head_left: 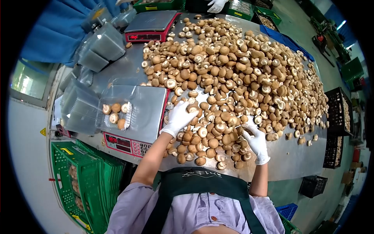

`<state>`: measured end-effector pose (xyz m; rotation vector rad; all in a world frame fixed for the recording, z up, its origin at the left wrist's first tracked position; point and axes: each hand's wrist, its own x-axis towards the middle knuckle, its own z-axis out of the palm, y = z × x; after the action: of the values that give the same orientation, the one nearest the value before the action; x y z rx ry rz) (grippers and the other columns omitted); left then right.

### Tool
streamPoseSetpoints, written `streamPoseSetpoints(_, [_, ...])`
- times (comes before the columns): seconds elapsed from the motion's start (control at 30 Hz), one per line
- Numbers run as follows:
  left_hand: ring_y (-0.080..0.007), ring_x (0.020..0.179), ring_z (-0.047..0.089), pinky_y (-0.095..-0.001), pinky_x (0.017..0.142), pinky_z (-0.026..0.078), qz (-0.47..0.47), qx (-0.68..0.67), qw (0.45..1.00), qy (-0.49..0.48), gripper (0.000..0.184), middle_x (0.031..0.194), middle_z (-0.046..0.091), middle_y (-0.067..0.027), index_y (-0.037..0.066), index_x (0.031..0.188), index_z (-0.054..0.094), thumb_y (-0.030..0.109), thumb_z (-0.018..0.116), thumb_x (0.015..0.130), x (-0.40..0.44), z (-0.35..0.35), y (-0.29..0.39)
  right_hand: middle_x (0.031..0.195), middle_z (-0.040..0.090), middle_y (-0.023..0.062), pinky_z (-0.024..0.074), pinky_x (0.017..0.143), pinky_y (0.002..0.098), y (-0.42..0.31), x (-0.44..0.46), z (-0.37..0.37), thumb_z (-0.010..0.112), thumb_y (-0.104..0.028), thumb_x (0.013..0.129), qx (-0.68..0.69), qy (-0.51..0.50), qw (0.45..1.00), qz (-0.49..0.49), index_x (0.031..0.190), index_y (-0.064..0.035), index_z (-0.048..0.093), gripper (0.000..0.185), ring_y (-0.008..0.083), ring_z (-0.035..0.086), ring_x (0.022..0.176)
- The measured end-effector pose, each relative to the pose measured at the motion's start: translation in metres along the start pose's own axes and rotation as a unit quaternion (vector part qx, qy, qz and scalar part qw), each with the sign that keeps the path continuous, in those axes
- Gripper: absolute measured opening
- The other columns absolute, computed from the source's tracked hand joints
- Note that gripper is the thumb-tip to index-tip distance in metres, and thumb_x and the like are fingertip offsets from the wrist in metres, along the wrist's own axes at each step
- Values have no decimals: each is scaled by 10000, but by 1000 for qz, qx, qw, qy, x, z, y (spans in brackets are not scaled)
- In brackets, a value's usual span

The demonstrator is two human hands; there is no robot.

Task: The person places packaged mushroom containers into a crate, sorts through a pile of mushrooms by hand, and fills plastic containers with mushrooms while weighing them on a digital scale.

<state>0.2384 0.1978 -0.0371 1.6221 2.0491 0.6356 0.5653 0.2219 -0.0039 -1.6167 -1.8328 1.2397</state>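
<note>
My left hand (180, 117), in a white glove, is at the left edge of the near mushrooms, its fingers curled against a few of them; whether it grips one is hidden. My right hand (255, 140), gloved too, lies at the right side of the same mushrooms (212, 142), fingers apart and touching the outer ones. Beyond both hands a large heap of brown mushrooms (249, 70) covers the metal table (286, 163). To the left, a clear plastic box (115, 124) with several mushrooms rests on a scale (146, 107) with a red frame and lit display.
A second scale (151, 21) stands at the back left. Stacked clear boxes (80, 105) line the left edge. Green crates (74, 175) are at lower left, black crates (339, 113) at right. Across the table is another person's gloved hand (217, 5).
</note>
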Motion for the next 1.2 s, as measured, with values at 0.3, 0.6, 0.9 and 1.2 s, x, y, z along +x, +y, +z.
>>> streamPoseSetpoints(0.3, [-221, 807, 628, -363, 666, 548, -184, -726, 651, -125, 270, 880, 620, -106, 26, 1079, 579, 214, 499, 903, -28, 2, -8, 1036, 667, 167, 505, 831, 377, -24, 38, 31, 691, -258, 773, -196, 65, 972, -115, 1129, -99, 647, 393, 312, 635, 947])
streamPoseSetpoints(0.6, [-138, 534, 458, -261, 493, 404, -314, -797, 498, -131, 323, 604, 469, -19, 98, 849, 556, 402, 477, 927, -58, 18, -2, 1164, 590, 160, 451, 892, 419, -7, 42, 90, 632, -276, 815, -145, 10, 955, -260, 1144, -72, 602, 388, 336, 563, 1013])
streamPoseSetpoints(0.9, [-128, 462, 417, -218, 388, 338, -312, -795, 486, -186, 257, 657, 533, -51, 59, 960, 567, 281, 444, 918, -64, 19, 22, 1073, 651, 143, 494, 871, 376, -19, 54, 53, 647, -285, 845, -85, 69, 979, -174, 1110, -82, 644, 334, 299, 626, 976])
streamPoseSetpoints(1.2, [-227, 834, 603, -286, 519, 480, -336, -825, 424, -164, 504, 1100, 619, -113, 83, 1198, 545, 470, 434, 894, -71, 16, 41, 970, 685, 177, 513, 808, 426, -17, 178, 38, 629, -428, 797, -333, 111, 936, -31, 1148, -97, 627, 483, 352, 652, 910])
